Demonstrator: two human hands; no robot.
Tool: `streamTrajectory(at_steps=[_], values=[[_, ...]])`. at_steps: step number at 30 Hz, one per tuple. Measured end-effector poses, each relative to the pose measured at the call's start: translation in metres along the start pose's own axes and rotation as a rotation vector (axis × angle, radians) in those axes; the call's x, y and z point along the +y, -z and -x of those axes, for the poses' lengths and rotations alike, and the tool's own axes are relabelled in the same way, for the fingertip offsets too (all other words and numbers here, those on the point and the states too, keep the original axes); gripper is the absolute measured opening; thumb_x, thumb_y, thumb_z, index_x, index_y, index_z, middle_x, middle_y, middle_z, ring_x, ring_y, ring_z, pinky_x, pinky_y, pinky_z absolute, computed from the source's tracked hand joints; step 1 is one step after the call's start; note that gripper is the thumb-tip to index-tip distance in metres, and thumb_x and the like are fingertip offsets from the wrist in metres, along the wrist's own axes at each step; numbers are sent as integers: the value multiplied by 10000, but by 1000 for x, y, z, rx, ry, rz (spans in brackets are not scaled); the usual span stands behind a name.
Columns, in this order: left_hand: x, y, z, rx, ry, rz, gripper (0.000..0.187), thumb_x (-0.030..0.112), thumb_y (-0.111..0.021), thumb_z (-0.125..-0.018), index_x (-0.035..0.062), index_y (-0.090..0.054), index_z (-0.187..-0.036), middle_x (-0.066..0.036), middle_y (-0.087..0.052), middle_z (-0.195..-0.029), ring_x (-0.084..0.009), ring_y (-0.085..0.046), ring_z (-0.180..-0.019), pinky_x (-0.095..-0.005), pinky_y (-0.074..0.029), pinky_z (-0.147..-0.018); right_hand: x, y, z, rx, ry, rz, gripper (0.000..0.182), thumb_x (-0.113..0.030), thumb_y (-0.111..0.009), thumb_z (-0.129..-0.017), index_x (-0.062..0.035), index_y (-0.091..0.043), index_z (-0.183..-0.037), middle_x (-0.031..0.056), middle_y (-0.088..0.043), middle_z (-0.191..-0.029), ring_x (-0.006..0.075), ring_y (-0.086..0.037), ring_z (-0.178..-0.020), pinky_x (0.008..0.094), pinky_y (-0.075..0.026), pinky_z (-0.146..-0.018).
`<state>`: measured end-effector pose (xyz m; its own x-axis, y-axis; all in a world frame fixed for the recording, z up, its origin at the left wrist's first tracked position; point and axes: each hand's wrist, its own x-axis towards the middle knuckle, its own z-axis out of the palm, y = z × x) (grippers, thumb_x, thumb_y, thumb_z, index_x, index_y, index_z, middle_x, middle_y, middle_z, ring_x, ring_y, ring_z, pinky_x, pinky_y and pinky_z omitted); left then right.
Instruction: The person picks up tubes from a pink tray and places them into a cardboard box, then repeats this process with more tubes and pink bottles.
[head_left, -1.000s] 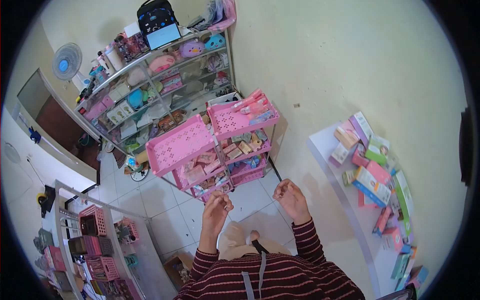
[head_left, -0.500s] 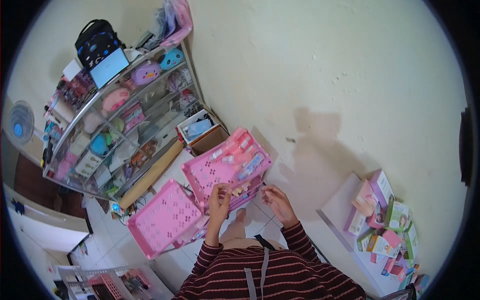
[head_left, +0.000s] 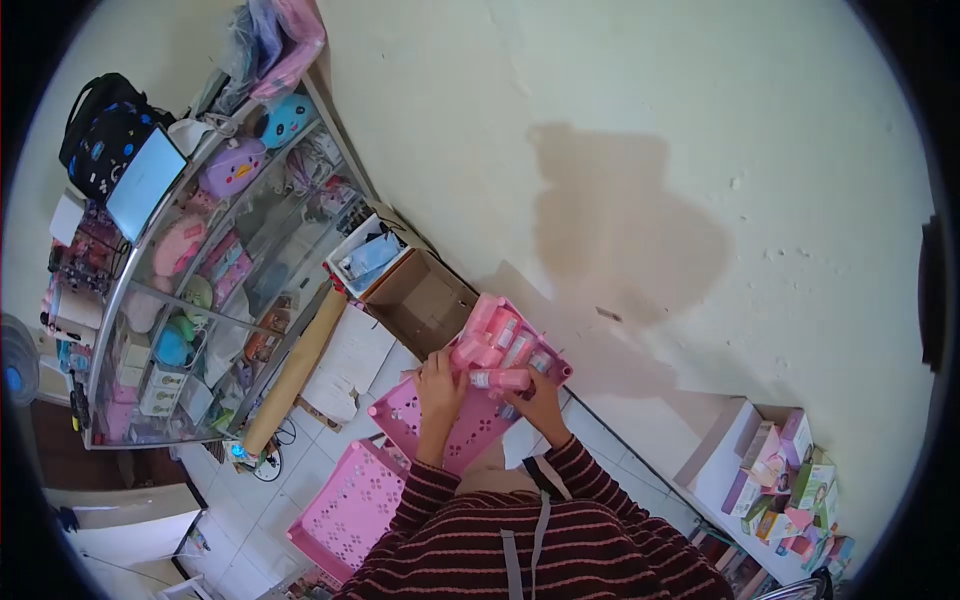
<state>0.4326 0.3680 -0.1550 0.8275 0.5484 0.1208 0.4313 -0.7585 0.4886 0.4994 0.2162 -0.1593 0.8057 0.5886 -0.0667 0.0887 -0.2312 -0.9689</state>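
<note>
In the head view, a pink bottle (head_left: 500, 379) lies crosswise between my hands above the upper pink basket (head_left: 478, 432). My right hand (head_left: 541, 408) is closed at the bottle's right end. At its other end is my left hand (head_left: 438, 395), fingers stretched out over the basket's left side, thumb close to the bottle. Several more pink bottles (head_left: 490, 335) with pale labels are heaped at the far end of the basket, just beyond my fingers. Part of the small items near my right thumb is hidden.
A second pink basket (head_left: 345, 505) stands lower left. Beyond the bottles is an open cardboard box (head_left: 418, 305), beside a glass display cabinet (head_left: 215, 270) with plush toys. On the right, a white table (head_left: 715, 465) carries several small product boxes (head_left: 790, 470). A wall rises behind.
My view has shifted, and both hands have moved forward from the basket's near edge to the bottles. The right hand now has a pink bottle. The bottles now sit more closely heaped.
</note>
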Motion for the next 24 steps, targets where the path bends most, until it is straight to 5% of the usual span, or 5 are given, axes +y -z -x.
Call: streamTrajectory(at_steps=[6,9,12,18,24], values=[[-4,5,7,128,-134,178,323,216,-542,-732,20,-457,-973,-103,-529,-796,-224,-508,-710,-334,-359,-685,-13,-2,-2,141,63,71,387,-173,-687,-583,-28,-501,-889,82,-528,-795,125,-505,-689,240,-415,-596],[2,18,17,-121,173,772,345,244,-500,-771,8,-422,-1011,-85,-526,-700,-186,-517,-604,-295,-399,-587,-20,3,13,249,163,20,391,-157,-679,-595,-10,-494,-906,74,-522,-848,139,-498,-759,257,-404,-670],[24,36,20,-190,298,1265,314,279,-463,-794,14,-424,-958,-65,-494,-627,-150,-482,-498,-249,-394,-445,-36,19,38,152,47,-675,361,-172,-599,-710,2,-448,-988,41,-497,-921,133,-468,-866,251,-370,-768],[89,41,58,-1054,21,2164,332,361,-436,-796,54,-338,-877,-65,-410,-504,-123,-365,-321,-218,-299,-280,-56,64,133,5,-100,-969,511,-506,-394,-760,-12,-443,-881,93,-511,-678,153,-503,-575,244,-411,-523],[187,10,171,-1766,-103,1928,389,429,-456,-765,63,-339,-825,-21,-361,-430,-93,-323,-290,-196,-268,-269,-63,105,302,84,31,-1007,537,-531,-348,-768,-10,-429,-869,56,-456,-586,115,-446,-480,205,-364,-418]])
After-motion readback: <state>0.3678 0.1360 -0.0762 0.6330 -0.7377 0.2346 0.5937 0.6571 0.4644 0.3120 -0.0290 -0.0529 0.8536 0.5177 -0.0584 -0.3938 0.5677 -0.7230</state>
